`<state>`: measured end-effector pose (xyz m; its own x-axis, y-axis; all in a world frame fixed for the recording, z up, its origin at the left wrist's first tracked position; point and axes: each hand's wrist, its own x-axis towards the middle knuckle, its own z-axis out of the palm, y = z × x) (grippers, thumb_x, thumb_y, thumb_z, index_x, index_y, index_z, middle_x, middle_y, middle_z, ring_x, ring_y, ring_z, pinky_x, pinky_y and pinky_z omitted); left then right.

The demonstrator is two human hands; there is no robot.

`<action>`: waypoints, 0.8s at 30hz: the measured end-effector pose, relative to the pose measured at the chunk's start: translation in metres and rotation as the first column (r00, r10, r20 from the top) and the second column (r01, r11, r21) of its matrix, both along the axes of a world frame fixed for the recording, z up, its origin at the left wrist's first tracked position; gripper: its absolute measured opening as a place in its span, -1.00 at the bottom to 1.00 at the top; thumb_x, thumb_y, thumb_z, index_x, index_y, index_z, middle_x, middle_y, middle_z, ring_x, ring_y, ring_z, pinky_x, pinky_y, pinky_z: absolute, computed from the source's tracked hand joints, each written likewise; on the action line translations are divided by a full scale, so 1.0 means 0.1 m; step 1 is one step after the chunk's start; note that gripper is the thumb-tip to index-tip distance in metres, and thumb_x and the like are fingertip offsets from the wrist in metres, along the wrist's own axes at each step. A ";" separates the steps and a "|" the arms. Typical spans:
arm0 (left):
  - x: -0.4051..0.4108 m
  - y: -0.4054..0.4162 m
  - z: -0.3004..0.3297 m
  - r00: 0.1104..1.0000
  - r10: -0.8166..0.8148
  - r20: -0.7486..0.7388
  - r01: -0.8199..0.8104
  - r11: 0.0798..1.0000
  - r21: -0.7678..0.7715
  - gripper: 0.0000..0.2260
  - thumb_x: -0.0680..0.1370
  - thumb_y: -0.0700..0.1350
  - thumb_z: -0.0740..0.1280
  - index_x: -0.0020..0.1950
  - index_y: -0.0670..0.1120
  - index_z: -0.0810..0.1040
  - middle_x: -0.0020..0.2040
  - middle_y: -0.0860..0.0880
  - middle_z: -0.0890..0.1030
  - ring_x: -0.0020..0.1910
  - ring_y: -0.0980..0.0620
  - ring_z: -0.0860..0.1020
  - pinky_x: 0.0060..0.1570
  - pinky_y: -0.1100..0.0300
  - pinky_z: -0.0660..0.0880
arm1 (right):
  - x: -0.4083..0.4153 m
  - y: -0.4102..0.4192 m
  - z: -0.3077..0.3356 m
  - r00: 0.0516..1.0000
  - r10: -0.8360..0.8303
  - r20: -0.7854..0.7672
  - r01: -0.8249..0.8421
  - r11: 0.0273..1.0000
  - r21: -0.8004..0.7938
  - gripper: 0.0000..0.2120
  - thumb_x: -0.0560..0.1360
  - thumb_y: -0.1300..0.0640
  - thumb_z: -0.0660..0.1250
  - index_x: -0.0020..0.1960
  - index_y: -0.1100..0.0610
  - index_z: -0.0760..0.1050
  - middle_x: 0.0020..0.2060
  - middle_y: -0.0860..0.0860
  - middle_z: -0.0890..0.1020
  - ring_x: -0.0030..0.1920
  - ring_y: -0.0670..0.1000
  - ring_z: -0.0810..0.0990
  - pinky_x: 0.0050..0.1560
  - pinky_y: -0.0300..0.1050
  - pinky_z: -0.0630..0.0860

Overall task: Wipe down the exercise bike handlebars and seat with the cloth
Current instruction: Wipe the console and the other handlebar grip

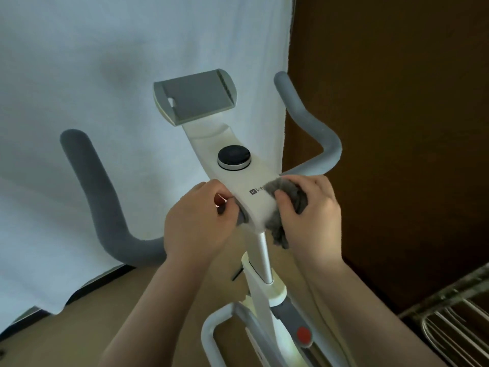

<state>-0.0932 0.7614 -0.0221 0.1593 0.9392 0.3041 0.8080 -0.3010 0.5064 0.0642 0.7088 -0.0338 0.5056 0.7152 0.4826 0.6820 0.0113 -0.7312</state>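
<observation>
A: Grey cloth (287,205) is sitting bunched on the right side of the bike's white centre piece (251,186), just below the black knob (234,157). Some of it is hanging down beside the silver post (264,256).

B: Who's holding it?

A: Right hand (309,210) is gripping it, fingers curled round the wad and pressing it against the white centre piece where the right handlebar (307,120) joins. Part of the printed logo (256,191) next to the cloth is covered.

B: Left hand?

A: Left hand (201,218) is clamping the left edge of the centre piece, thumb and fingers curled round the base of the left handlebar (92,197). Something small and reddish is showing between the fingers, can't tell what.

B: Handlebars themselves?

A: Both grey foam bars are curving up and away from the centre piece, neither touched along the upper length. Grey tablet holder (194,95) is sitting above the knob.

B: Seat?

A: Not showing. Below the centre piece, the white frame (264,308) with a red button (303,335) is running down. White curtain (105,75) is hanging behind, brown wall (397,102) to the right of it, metal rack (455,327) low to the right of the frame.
</observation>
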 end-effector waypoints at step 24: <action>0.25 -0.13 -0.02 0.995 0.075 0.073 -0.081 0.993 0.088 -0.87 0.50 0.11 0.28 -0.02 0.11 0.48 -0.10 0.15 0.50 -0.15 0.12 0.51 -0.29 0.39 0.25 | -0.36 0.06 -0.13 0.151 -0.169 -0.974 0.247 0.961 -0.128 -0.87 0.61 0.04 0.24 0.12 -0.01 0.34 0.00 -0.04 0.55 -0.01 0.00 0.59 0.03 0.02 0.59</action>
